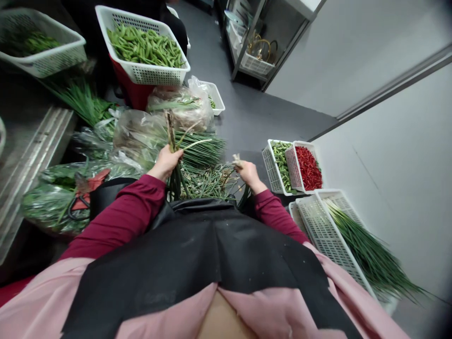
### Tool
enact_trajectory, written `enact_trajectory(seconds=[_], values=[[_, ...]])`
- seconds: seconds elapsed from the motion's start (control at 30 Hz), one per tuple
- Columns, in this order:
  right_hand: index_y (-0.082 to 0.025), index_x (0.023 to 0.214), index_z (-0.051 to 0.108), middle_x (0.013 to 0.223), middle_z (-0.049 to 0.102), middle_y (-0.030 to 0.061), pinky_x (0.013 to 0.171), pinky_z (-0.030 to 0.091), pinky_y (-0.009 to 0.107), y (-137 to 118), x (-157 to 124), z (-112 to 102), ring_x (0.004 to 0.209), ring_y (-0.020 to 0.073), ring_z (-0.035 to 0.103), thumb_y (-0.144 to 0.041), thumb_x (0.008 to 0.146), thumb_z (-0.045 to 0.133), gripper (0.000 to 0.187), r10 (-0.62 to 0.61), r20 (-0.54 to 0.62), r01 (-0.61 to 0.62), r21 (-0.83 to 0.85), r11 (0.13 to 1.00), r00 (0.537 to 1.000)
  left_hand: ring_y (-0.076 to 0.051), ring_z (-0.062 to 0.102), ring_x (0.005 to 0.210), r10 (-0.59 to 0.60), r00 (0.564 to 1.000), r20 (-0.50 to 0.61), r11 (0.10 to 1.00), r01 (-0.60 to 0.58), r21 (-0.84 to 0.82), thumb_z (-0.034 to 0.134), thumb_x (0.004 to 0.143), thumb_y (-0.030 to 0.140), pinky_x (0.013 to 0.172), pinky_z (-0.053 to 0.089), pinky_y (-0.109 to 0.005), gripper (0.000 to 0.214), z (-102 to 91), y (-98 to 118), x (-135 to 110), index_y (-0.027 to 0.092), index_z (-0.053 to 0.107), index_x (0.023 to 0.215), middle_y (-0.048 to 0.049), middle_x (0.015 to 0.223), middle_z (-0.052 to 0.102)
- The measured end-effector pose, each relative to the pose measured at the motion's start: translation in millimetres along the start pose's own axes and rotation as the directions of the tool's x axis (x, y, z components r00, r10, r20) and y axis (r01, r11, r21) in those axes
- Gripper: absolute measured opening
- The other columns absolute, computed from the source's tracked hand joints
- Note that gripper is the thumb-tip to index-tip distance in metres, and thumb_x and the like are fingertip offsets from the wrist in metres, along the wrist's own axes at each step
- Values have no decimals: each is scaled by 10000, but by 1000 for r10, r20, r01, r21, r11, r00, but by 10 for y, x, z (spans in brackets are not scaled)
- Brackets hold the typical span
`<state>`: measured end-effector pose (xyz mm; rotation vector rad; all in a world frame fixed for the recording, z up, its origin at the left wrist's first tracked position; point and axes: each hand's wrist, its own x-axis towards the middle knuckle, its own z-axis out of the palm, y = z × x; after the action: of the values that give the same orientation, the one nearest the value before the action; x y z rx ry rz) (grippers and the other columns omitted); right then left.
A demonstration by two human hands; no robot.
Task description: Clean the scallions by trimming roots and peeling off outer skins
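My left hand (166, 161) is closed round a bundle of long green chive stalks (176, 176), held upright with the pale root ends sticking up above my fist. My right hand (247, 172) is closed in a pinch on a few stalk ends (236, 161) pulled off to the right. Between and beyond my hands lies a loose pile of chive stalks and trimmings (205, 181) on the floor. A black apron (197, 254) covers my lap below both hands.
Clear plastic bags of greens (141, 134) lie ahead. A white basket of green pods (143, 47) sits on a red stand. Baskets of green and red chillies (307, 167) stand at right, and a basket with trimmed chives (360, 245). Red scissors (86, 190) lie at left.
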<state>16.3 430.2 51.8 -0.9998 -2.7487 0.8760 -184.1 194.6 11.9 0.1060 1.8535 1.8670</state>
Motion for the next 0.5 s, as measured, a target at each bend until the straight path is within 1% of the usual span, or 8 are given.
enact_trajectory(seconds=[0.07,0.1,0.17,0.2,0.23,0.33,0.43,0.5], values=[[-170,745,666,817,703,101,698,417,256,-140,-55,241,825,212,637,-235,756,638,72,-28,152,58,-196,979,988,-97,462,501,51,994,-94,998,-48,36,653,668,184,500,362,-234,160,6,15,8,178,510,740,37,595,529],[-169,787,668,849,705,108,702,413,255,-193,-74,336,840,216,638,-222,747,645,70,-27,222,81,-234,969,975,-95,461,490,57,993,-101,998,-54,37,647,678,181,493,364,-235,148,16,24,-5,174,510,733,35,588,528],[-174,893,654,857,704,89,678,409,248,-251,-92,450,796,202,633,-180,677,696,220,-17,293,83,-215,973,956,-92,468,479,15,1000,-25,1000,-15,-11,648,687,177,488,372,-236,146,48,43,-59,166,505,718,31,584,533],[-178,917,644,831,699,70,659,408,244,-257,-90,471,755,190,625,-160,630,726,298,-11,290,64,-174,983,957,-91,474,477,-16,999,29,999,17,-46,655,687,177,488,377,-236,155,68,51,-94,161,503,714,28,585,539],[-179,899,641,781,688,50,639,409,241,-252,-81,471,710,178,613,-153,592,751,326,1,276,33,-120,992,961,-92,481,478,-47,995,83,995,53,-81,665,683,177,489,384,-237,167,90,60,-132,157,502,715,25,589,546],[-183,691,625,581,600,-1,590,418,243,-213,-31,414,590,146,560,-222,584,780,192,36,217,-64,127,990,976,-94,501,483,-128,969,211,975,162,-154,696,676,183,499,407,-241,205,157,87,-236,146,504,739,14,599,568],[-190,611,611,502,533,-31,559,435,243,-200,13,362,547,128,528,-289,617,757,176,42,142,-98,416,904,989,-89,517,495,-169,939,299,957,229,-179,704,691,197,512,423,-238,206,211,111,-306,128,518,748,2,615,581],[-190,637,638,505,534,-40,540,444,238,-211,21,350,545,122,521,-270,608,746,138,51,118,-106,523,846,992,-87,526,503,-167,924,345,954,239,-178,717,693,210,518,428,-236,215,238,118,-334,116,530,743,-6,627,586]])
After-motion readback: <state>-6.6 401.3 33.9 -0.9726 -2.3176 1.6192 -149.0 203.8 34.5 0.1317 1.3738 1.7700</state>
